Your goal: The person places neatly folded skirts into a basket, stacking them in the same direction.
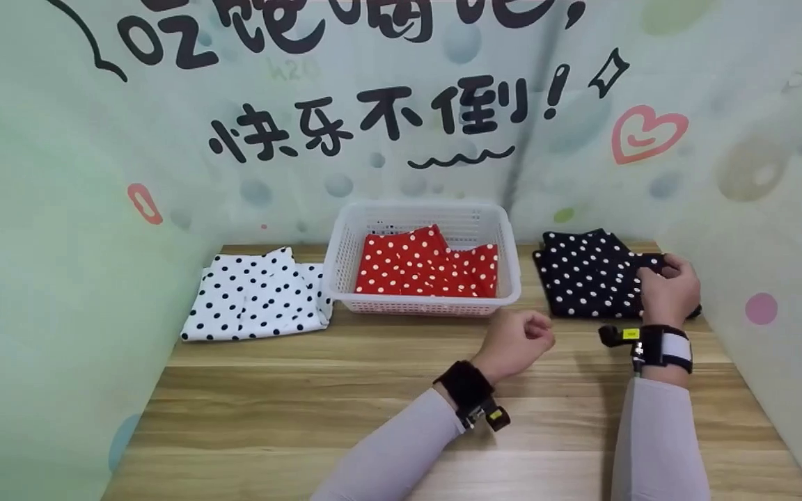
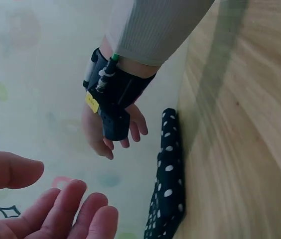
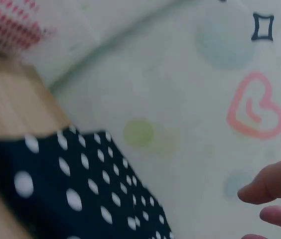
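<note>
At the right of the table, a folded black cloth with white dots [image 1: 582,278] lies flat. My right hand [image 1: 671,291] hovers over its right part; the left wrist view shows a gap between that hand [image 2: 115,132] and the black cloth [image 2: 168,174]. Its fingers are loosely bent and hold nothing. My left hand [image 1: 514,339] is above the table, in front of the basket's right corner. Loosely bent, apart from the thumb, its fingers [image 2: 63,209] hold nothing. A folded red cloth with white dots [image 1: 408,268] is inside the white plastic basket [image 1: 418,306].
Left of the basket lies a folded white cloth with black dots [image 1: 255,296], its right edge against the basket. A printed backdrop [image 1: 387,181] rises behind the wooden table [image 1: 269,410] and along both sides. Each wrist wears a strapped camera.
</note>
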Motion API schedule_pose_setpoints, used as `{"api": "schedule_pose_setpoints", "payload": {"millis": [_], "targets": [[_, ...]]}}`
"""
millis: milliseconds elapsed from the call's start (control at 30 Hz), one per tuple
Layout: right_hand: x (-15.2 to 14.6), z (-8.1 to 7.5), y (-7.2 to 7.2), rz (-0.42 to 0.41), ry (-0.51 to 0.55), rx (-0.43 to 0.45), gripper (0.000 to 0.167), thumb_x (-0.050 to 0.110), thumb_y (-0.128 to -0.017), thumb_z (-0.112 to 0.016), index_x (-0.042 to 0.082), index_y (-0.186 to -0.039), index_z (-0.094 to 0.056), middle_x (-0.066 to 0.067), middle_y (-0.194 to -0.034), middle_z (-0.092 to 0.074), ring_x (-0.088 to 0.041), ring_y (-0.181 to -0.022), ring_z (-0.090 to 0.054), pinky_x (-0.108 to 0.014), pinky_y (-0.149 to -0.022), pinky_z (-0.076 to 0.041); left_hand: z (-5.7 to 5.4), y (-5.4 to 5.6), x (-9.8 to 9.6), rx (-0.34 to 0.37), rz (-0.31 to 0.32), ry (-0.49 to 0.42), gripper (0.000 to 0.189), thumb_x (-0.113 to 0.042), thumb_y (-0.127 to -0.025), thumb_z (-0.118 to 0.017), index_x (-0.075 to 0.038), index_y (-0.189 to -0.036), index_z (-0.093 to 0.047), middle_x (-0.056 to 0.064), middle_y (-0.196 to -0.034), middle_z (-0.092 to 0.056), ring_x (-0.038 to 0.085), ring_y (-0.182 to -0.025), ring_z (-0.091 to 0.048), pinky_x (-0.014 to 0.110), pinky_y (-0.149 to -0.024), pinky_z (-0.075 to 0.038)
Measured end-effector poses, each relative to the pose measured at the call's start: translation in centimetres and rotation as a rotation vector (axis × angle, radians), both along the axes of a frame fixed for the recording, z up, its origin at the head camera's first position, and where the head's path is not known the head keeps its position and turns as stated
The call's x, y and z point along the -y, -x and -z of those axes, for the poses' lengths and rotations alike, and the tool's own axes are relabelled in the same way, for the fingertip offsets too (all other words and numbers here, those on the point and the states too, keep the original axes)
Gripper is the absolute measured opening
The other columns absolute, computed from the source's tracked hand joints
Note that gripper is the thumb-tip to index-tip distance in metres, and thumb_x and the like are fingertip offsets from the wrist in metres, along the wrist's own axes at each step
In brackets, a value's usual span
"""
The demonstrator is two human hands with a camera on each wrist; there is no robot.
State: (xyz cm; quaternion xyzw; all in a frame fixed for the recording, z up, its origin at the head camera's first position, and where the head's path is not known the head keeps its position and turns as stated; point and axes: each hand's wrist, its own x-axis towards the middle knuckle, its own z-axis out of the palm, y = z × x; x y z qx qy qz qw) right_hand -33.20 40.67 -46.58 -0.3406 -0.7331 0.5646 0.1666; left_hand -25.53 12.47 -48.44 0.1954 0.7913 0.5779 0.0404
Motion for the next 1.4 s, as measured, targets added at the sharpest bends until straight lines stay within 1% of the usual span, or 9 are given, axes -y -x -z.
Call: {"api": "schedule_pose_setpoints", "payload": {"millis": [200, 333, 433, 567, 867, 1033, 1200, 1300, 1400], "targets": [[-4.2, 1.4, -0.9, 0.164, 0.117, -0.009, 0.053, 0.020, -0.093, -0.072, 0.022, -0.145, -0.063, 0.018, -0.107, -0.048, -0.004, -0.107, -0.048, -0.023, -0.101, -0.044, 1.1, 0.7, -4.0, 0.125, -0.072, 0.065, 0.022, -0.012, -0.092, -0.075, -0.011, -0.114, -0.077, -0.003, -0.101, -0.079, -0.001, -0.088, -0.068, 0.012, -0.082, -0.053], [-5.6, 2.8, -1.3, 0.161, 0.140, 0.053, 0.064, 0.022, -0.095, -0.068, 0.018, -0.157, -0.052, 0.005, -0.144, -0.054, -0.015, -0.134, -0.047, -0.024, -0.117, -0.040, 1.4, 2.0, -5.6, 0.209, -0.169, 0.046, 0.040, -0.019, -0.092, -0.080, -0.011, -0.129, -0.070, 0.005, -0.122, -0.075, 0.010, -0.107, -0.069, 0.019, -0.095, -0.054], [-6.3, 3.7, -1.2, 0.146, 0.151, 0.085, 0.071, 0.024, -0.097, -0.065, 0.018, -0.163, -0.042, -0.005, -0.171, -0.036, -0.019, -0.154, -0.035, -0.027, -0.128, -0.032, 1.9, 3.5, -6.3, 0.285, -0.240, -0.071, 0.052, -0.021, -0.093, -0.079, -0.007, -0.140, -0.063, 0.013, -0.136, -0.070, 0.019, -0.121, -0.067, 0.029, -0.106, -0.055], [-7.0, 4.4, -1.2, 0.104, 0.096, 0.130, 0.077, 0.030, -0.097, -0.062, 0.017, -0.167, -0.034, -0.004, -0.175, -0.031, -0.020, -0.158, -0.031, -0.029, -0.131, -0.028, 2.8, 4.6, -6.8, 0.387, -0.299, -0.290, 0.056, -0.014, -0.094, -0.077, -0.004, -0.146, -0.058, 0.020, -0.144, -0.064, 0.029, -0.129, -0.065, 0.042, -0.110, -0.056], [-7.2, 5.0, -1.5, 0.042, -0.018, 0.177, 0.080, 0.036, -0.096, -0.059, 0.010, -0.167, -0.033, -0.010, -0.174, -0.032, -0.028, -0.160, -0.029, -0.034, -0.133, -0.026, 4.3, 5.3, -7.2, 0.356, -0.158, -0.268, 0.061, -0.010, -0.097, -0.073, 0.000, -0.153, -0.051, 0.023, -0.156, -0.054, 0.036, -0.146, -0.052, 0.045, -0.122, -0.046], [-6.8, 5.1, -1.9, 0.052, -0.010, 0.183, 0.076, 0.034, -0.096, -0.059, 0.007, -0.164, -0.039, -0.012, -0.171, -0.038, -0.028, -0.158, -0.034, -0.035, -0.132, -0.030, 4.6, 5.5, -7.1, 0.348, -0.171, -0.204, 0.061, -0.015, -0.096, -0.075, -0.002, -0.151, -0.053, 0.019, -0.152, -0.058, 0.034, -0.141, -0.057, 0.042, -0.118, -0.050], [-7.0, 4.8, -2.3, 0.089, 0.014, 0.188, 0.069, 0.034, -0.096, -0.063, 0.005, -0.158, -0.049, -0.012, -0.165, -0.047, -0.027, -0.153, -0.043, -0.035, -0.128, -0.037, 4.5, 5.8, -6.9, 0.384, -0.222, -0.235, 0.058, -0.018, -0.095, -0.076, -0.001, -0.148, -0.056, 0.018, -0.145, -0.062, 0.029, -0.122, -0.066, 0.040, -0.098, -0.062], [-7.5, 4.6, -2.5, 0.106, 0.021, 0.192, 0.061, 0.037, -0.095, -0.067, 0.010, -0.150, -0.059, -0.008, -0.141, -0.064, -0.025, -0.141, -0.052, -0.032, -0.121, -0.044, 4.3, 5.9, -6.8, 0.414, -0.247, -0.290, 0.058, -0.013, -0.095, -0.076, 0.004, -0.147, -0.055, 0.020, -0.136, -0.065, 0.022, -0.097, -0.070, 0.033, -0.080, -0.064], [-8.0, 4.6, -2.7, 0.096, -0.039, 0.226, 0.042, 0.038, -0.093, -0.069, 0.013, -0.126, -0.071, 0.001, -0.112, -0.066, -0.020, -0.119, -0.058, -0.026, -0.100, -0.051, 4.1, 5.8, -7.0, 0.457, -0.256, -0.325, 0.058, -0.008, -0.094, -0.076, 0.008, -0.145, -0.054, 0.013, -0.111, -0.070, 0.015, -0.070, -0.064, 0.025, -0.061, -0.057]]}}
